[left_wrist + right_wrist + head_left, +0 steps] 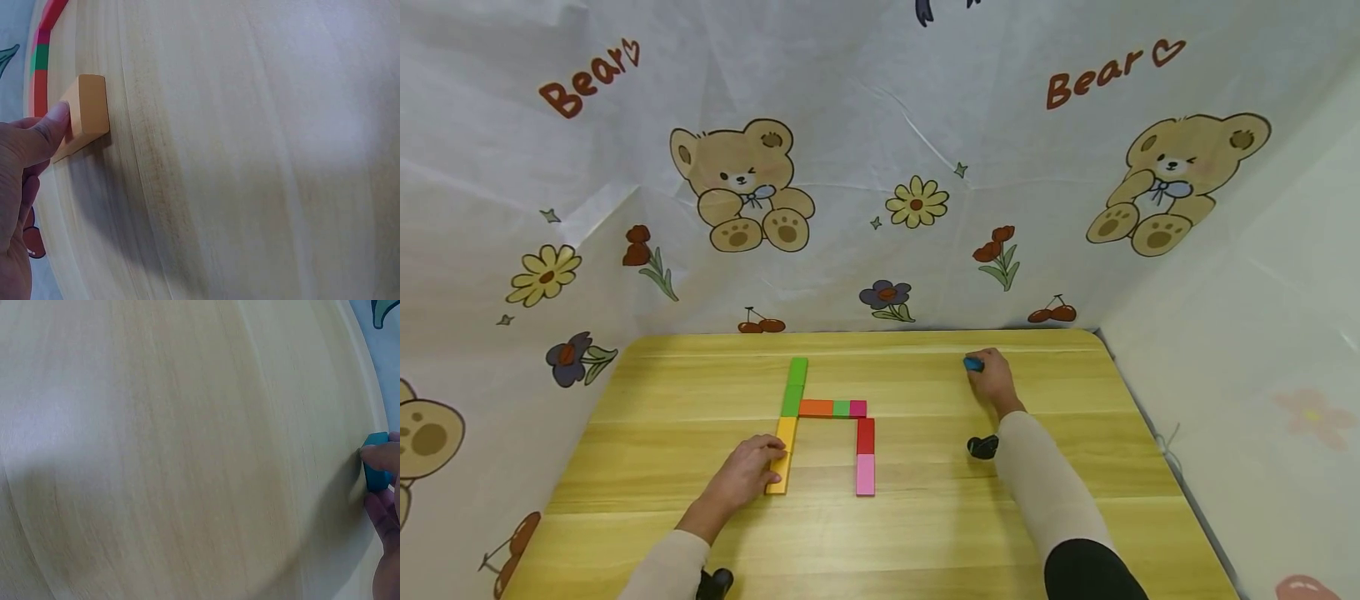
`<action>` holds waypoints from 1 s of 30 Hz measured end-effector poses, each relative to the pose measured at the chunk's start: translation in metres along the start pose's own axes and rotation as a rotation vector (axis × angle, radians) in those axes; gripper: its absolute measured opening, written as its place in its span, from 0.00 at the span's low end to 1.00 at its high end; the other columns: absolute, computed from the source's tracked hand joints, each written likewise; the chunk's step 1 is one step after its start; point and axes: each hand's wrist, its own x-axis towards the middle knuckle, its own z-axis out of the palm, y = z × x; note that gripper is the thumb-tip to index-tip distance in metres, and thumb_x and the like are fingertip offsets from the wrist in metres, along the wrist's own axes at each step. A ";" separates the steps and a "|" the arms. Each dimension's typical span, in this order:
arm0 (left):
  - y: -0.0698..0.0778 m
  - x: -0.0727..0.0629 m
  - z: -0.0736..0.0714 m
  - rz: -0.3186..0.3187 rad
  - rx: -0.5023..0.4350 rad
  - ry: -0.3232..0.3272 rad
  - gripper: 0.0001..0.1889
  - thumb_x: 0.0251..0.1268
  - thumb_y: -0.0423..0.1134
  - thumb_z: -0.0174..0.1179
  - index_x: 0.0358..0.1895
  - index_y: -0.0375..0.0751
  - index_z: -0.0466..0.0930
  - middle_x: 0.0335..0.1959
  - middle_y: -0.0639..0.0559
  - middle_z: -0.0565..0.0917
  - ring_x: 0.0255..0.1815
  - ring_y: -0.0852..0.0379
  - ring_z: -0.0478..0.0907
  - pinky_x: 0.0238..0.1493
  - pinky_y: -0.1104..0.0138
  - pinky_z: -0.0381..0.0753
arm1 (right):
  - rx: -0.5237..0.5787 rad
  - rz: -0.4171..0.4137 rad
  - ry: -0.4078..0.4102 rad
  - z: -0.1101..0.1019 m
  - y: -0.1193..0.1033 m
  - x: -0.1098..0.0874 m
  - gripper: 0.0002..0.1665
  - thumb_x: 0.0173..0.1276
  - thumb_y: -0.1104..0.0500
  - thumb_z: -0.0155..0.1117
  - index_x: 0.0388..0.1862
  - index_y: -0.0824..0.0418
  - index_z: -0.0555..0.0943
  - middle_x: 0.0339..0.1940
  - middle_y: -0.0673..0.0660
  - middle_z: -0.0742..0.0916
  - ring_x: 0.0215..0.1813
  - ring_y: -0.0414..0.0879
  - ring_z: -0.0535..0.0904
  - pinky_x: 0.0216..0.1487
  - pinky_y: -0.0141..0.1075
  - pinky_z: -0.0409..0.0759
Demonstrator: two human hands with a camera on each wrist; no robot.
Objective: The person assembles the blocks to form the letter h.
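In the head view my left hand [741, 477] is at the lower part of a column of blocks, its thumb and fingers pinching a yellow block [777, 486]. The left wrist view shows the thumb on one face of this yellow block [94, 106], the other fingers partly hidden behind it. Above the yellow pieces the column continues with green blocks [793, 387]. Far to the right, my right hand [997, 383] holds a small blue block [973, 364] between thumb and fingers. That blue block [375, 464] shows at the right wrist view's edge, close over the table.
From the column an orange block [816, 407], a small green block [841, 408] and a magenta block [858, 408] run rightward. Below their end stand a red block [866, 436] and a pink block [865, 475]. A printed cloth [842, 108] hangs behind the wooden table [925, 542].
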 end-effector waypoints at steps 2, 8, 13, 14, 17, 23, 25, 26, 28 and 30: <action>0.000 0.000 0.000 0.009 -0.004 0.002 0.16 0.48 0.31 0.72 0.42 0.29 0.84 0.47 0.43 0.80 0.50 0.43 0.77 0.51 0.52 0.78 | -0.008 -0.011 0.003 0.000 0.000 -0.002 0.21 0.68 0.67 0.60 0.59 0.71 0.77 0.59 0.73 0.73 0.61 0.68 0.70 0.61 0.59 0.70; 0.001 0.000 0.001 -0.008 0.000 -0.011 0.16 0.49 0.32 0.72 0.43 0.30 0.84 0.47 0.44 0.80 0.51 0.44 0.77 0.52 0.53 0.78 | 0.005 -0.098 -0.023 0.005 -0.006 -0.012 0.19 0.66 0.68 0.61 0.56 0.70 0.79 0.57 0.72 0.75 0.59 0.68 0.72 0.58 0.58 0.72; 0.003 0.001 0.000 -0.028 -0.004 -0.018 0.16 0.49 0.31 0.72 0.43 0.29 0.84 0.48 0.44 0.80 0.52 0.44 0.77 0.53 0.53 0.77 | 0.053 -0.161 -0.039 0.015 -0.016 -0.022 0.18 0.64 0.69 0.61 0.53 0.70 0.81 0.56 0.69 0.77 0.56 0.65 0.75 0.55 0.55 0.75; 0.003 0.001 0.000 -0.034 -0.007 -0.021 0.16 0.49 0.31 0.72 0.42 0.29 0.84 0.48 0.44 0.80 0.52 0.44 0.77 0.53 0.53 0.77 | 0.053 -0.173 -0.045 0.018 -0.018 -0.024 0.18 0.64 0.69 0.61 0.53 0.70 0.81 0.55 0.69 0.77 0.55 0.64 0.75 0.54 0.55 0.76; 0.005 0.001 -0.001 -0.052 -0.013 -0.033 0.15 0.49 0.31 0.72 0.42 0.28 0.84 0.48 0.44 0.80 0.52 0.44 0.77 0.54 0.53 0.77 | 0.050 -0.198 -0.066 0.026 -0.024 -0.031 0.17 0.64 0.69 0.61 0.52 0.68 0.82 0.55 0.66 0.78 0.54 0.62 0.76 0.53 0.52 0.78; 0.006 0.000 -0.002 -0.072 -0.009 -0.042 0.15 0.49 0.31 0.72 0.42 0.29 0.84 0.48 0.45 0.80 0.52 0.44 0.77 0.55 0.53 0.76 | 0.068 -0.233 -0.097 0.038 -0.040 -0.042 0.18 0.61 0.70 0.63 0.51 0.67 0.83 0.54 0.65 0.79 0.53 0.59 0.77 0.52 0.51 0.78; 0.006 0.000 -0.003 -0.074 -0.009 -0.037 0.15 0.49 0.31 0.72 0.42 0.29 0.84 0.47 0.45 0.80 0.52 0.44 0.76 0.55 0.53 0.76 | 0.074 -0.246 -0.109 0.041 -0.045 -0.045 0.18 0.60 0.70 0.64 0.50 0.67 0.83 0.54 0.64 0.79 0.52 0.58 0.78 0.50 0.50 0.79; 0.007 0.000 -0.003 -0.075 -0.010 -0.036 0.15 0.49 0.31 0.72 0.42 0.29 0.84 0.47 0.45 0.80 0.52 0.44 0.76 0.55 0.53 0.76 | 0.072 -0.252 -0.113 0.043 -0.047 -0.046 0.18 0.60 0.70 0.65 0.50 0.67 0.83 0.53 0.63 0.80 0.51 0.57 0.78 0.50 0.49 0.79; 0.007 0.001 -0.003 -0.076 -0.018 -0.035 0.15 0.49 0.31 0.72 0.41 0.29 0.85 0.47 0.45 0.81 0.53 0.44 0.76 0.55 0.53 0.76 | 0.076 -0.265 -0.122 0.046 -0.052 -0.049 0.17 0.60 0.70 0.65 0.49 0.67 0.83 0.52 0.63 0.80 0.51 0.57 0.78 0.49 0.48 0.79; 0.006 0.001 -0.002 -0.078 -0.025 -0.039 0.15 0.49 0.31 0.72 0.42 0.29 0.84 0.48 0.45 0.81 0.53 0.44 0.76 0.56 0.53 0.75 | 0.076 -0.280 -0.129 0.049 -0.057 -0.052 0.17 0.59 0.70 0.66 0.48 0.67 0.83 0.51 0.62 0.81 0.50 0.56 0.78 0.48 0.48 0.79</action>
